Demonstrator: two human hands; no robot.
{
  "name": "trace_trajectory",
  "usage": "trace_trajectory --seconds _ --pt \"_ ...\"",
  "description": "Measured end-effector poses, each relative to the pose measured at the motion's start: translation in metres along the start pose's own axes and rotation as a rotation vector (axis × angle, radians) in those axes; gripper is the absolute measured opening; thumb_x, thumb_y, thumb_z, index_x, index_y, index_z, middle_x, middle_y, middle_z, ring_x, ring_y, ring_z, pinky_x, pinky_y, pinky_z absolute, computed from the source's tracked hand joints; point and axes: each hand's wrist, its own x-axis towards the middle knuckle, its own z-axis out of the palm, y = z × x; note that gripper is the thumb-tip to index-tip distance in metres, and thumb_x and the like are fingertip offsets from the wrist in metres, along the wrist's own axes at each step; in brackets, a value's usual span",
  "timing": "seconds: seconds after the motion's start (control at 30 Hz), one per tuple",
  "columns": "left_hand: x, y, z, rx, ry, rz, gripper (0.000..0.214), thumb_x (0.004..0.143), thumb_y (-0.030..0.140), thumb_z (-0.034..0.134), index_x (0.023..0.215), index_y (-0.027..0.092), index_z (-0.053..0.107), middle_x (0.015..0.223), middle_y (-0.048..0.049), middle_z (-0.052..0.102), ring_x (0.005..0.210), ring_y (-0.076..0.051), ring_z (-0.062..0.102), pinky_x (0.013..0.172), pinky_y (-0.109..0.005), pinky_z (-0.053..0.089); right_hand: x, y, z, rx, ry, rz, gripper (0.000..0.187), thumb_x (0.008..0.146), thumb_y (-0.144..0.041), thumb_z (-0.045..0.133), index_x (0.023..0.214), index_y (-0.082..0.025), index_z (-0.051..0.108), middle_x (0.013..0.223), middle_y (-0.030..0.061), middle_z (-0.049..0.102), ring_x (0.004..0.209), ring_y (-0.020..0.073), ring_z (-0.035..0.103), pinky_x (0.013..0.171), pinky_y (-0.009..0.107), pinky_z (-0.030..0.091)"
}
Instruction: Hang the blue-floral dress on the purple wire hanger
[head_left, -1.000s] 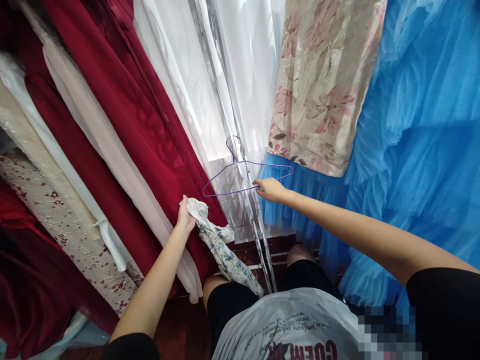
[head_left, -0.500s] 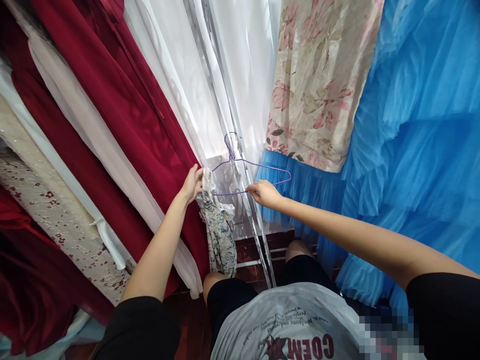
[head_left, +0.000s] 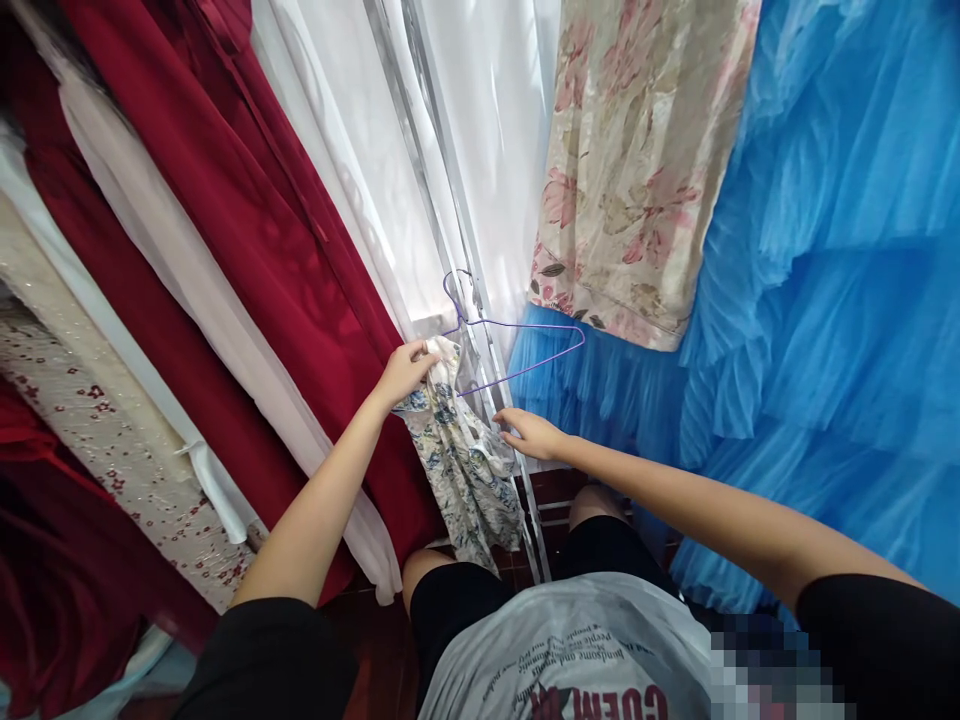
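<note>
A purple wire hanger [head_left: 540, 326] is in front of me, its left end inside the shoulder of a floral garment [head_left: 469, 480] in white, blue and yellow. My left hand [head_left: 405, 373] is closed on that shoulder, fingers pinching cloth and hanger end together. The garment hangs down from there towards my knee. Below the bare right half of the hanger is my right hand [head_left: 531, 434], thumb and forefinger apart, close to the garment's loose right edge. Whether its fingertips touch the cloth is hard to see.
Dark red dresses [head_left: 247, 240] and a sequinned beige one [head_left: 97, 450] hang at left. White cloth [head_left: 495, 130] hangs behind metal rack poles [head_left: 442, 190]. At right are a pink-flowered beige garment [head_left: 637, 190] and blue tulle dresses [head_left: 825, 330].
My right hand has let go of the hanger's lower bar and moved down. My left hand has shifted right with the garment's shoulder, and the garment has swung right and spread out.
</note>
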Motion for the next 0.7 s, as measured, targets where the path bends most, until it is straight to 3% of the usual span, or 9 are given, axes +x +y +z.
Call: trace_trajectory --seconds 0.1,0.2,0.3,0.37,0.43,0.53,0.7 --pt "-0.004 0.003 0.004 0.034 0.016 0.022 0.021 0.079 0.035 0.069 0.072 0.018 0.060 0.065 0.0020 0.054 0.062 -0.015 0.051 0.057 -0.022 0.038 0.023 0.011 0.028 0.082 0.006 0.152 0.037 0.095 -0.025 0.054 0.130 -0.013 0.053 0.114 0.0146 0.067 0.104 0.0247 0.064 0.093 0.038 0.049" --pt "-0.008 0.007 0.007 0.066 0.017 0.042 0.029 0.085 0.040 0.063 0.068 0.019 0.053 0.062 0.0029 0.049 0.061 -0.014 0.048 0.056 -0.022 0.035 0.036 0.012 0.058 0.164 -0.047 0.268 0.045 0.085 -0.029 0.070 0.127 -0.015 0.058 0.099 0.0082 0.071 0.090 0.0219 0.067 0.081 0.031 0.053" --pt "-0.012 0.010 0.005 0.114 0.034 0.074 0.037 0.090 0.043 0.056 0.063 0.020 0.044 0.060 0.0033 0.041 0.060 -0.014 0.043 0.056 -0.023 0.031 0.032 0.010 0.077 0.217 -0.110 0.344 0.025 0.077 -0.025 0.075 0.100 -0.015 0.070 0.076 0.0015 0.069 0.076 0.0199 0.066 0.072 0.028 0.052" --pt "-0.014 0.012 0.001 0.157 0.048 0.093 0.039 0.092 0.044 0.052 0.063 0.020 0.041 0.061 0.0029 0.039 0.061 -0.014 0.041 0.057 -0.024 0.029 0.023 0.014 0.076 0.246 -0.147 0.391 0.009 0.077 -0.023 0.072 0.076 -0.014 0.070 0.058 -0.0015 0.062 0.063 0.0175 0.063 0.063 0.026 0.050" --pt "-0.016 0.014 -0.003 0.202 0.050 0.104 0.039 0.093 0.045 0.049 0.063 0.020 0.041 0.062 0.0023 0.040 0.062 -0.015 0.041 0.058 -0.025 0.029 0.013 0.024 0.060 0.272 -0.163 0.438 0.017 0.076 -0.024 0.071 0.063 -0.015 0.066 0.048 -0.0031 0.055 0.052 0.0145 0.058 0.055 0.023 0.047" --pt "-0.016 0.018 -0.008 0.244 0.039 0.110 0.040 0.094 0.045 0.046 0.064 0.020 0.041 0.062 0.0021 0.042 0.064 -0.016 0.042 0.060 -0.026 0.029 0.000 0.046 0.013 0.301 -0.101 0.502 0.018 0.072 -0.025 0.075 0.062 -0.015 0.066 0.047 -0.0038 0.054 0.046 0.0113 0.053 0.048 0.021 0.044" --pt "-0.016 0.021 -0.004 0.337 0.003 0.103 0.042 0.097 0.047 0.041 0.065 0.020 0.040 0.063 0.0024 0.045 0.066 -0.016 0.046 0.062 -0.027 0.030 0.003 0.071 -0.089 0.284 0.225 0.617 0.018 0.073 -0.026 0.077 0.084 -0.015 0.069 0.052 -0.0055 0.055 0.048 0.0093 0.052 0.047 0.018 0.043"
